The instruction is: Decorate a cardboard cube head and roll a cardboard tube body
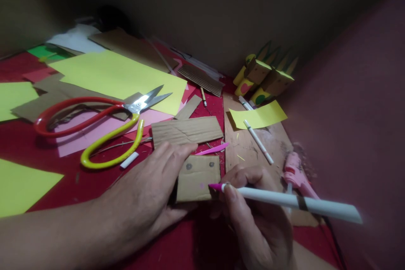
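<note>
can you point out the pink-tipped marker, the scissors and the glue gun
Pink-tipped marker (278, 198), head view: on its white barrel
Scissors (138, 105), head view: on the metal pivot
Glue gun (295, 171), head view: on its pink body

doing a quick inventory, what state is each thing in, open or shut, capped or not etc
Scissors, blades open
Held marker, uncapped, in the right hand
Cardboard box, marked with two dark dots and a pink spot, held by the left hand
Glue gun, on or off unclear
White pen, lying down; capped or not unclear
Yellow strip, curved
Cardboard strip, creased
Cardboard figures, standing
</note>
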Motion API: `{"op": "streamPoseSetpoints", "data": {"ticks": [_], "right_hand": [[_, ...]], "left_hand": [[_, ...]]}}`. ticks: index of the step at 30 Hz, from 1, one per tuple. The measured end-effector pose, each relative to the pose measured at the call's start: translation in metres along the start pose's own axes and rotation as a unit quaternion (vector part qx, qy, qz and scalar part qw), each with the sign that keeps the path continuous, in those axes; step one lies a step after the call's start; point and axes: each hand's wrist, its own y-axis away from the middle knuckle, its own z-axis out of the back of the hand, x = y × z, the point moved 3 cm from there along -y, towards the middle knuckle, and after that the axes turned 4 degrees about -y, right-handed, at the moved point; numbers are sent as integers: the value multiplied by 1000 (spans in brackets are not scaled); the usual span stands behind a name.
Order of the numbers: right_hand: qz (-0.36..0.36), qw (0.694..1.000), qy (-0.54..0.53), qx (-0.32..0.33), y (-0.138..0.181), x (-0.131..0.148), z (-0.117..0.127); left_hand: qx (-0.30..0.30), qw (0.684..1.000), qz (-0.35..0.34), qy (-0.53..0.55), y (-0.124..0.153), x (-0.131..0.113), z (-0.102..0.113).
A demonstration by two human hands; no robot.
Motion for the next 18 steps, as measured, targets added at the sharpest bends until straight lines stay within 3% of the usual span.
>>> {"op": "streamPoseSetpoints", "data": {"ticks": [4, 18], "right_hand": [[-6, 1000, 3, -20, 1, -1, -2], [-13, 1000, 19, 3, -3, 1, 1]], "left_hand": [[11, 1000, 9, 3, -1, -1, 1], [5, 1000, 7, -3, 1, 2, 0]]}}
